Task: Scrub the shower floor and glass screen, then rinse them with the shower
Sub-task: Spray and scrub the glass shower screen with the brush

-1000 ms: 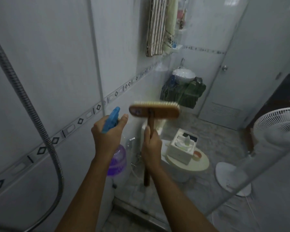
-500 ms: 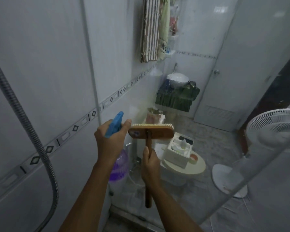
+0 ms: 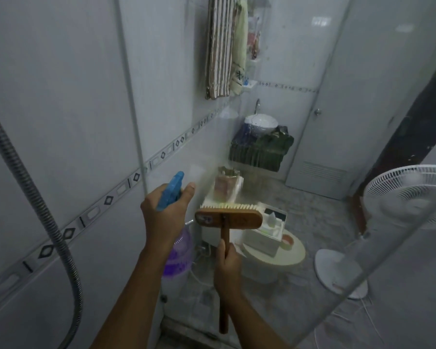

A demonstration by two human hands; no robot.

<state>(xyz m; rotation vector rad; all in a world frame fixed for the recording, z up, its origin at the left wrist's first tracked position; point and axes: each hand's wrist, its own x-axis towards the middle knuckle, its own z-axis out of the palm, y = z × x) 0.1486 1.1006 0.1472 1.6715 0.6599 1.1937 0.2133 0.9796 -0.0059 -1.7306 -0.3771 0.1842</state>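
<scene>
Steel-grey ribbed shower hose [image 3: 35, 197]: hangs down the white tiled wall [image 3: 61, 96] at far left, with no water seen running. The rinse is judged not begun.

Left hand [image 3: 164, 220]: raised, fingers wrapped round the neck of a spray bottle with a blue trigger head and a translucent purple body [image 3: 178, 255]. The thumb is stretched forward beside the trigger and the nozzle points towards the glass.

Right hand [image 3: 227, 268]: just beside the left and lower, fist clamped round the upright wooden handle of a scrubbing brush, the handle's butt pointing down. The oblong wooden brush head with pale bristles [image 3: 228, 217] lies crosswise above the fist, bristles turned to the glass and apparently on it.

Curved clear glass screen [image 3: 388, 248]: a faint misty smear shows around the brush, near the screen's wall-side edge. The step in hand is judged to be spraying and scrubbing the glass.

Shower floor: almost wholly below the view, so its condition cannot be told.

White pedestal fan [image 3: 410, 197]: stands beyond the screen's right edge.
</scene>
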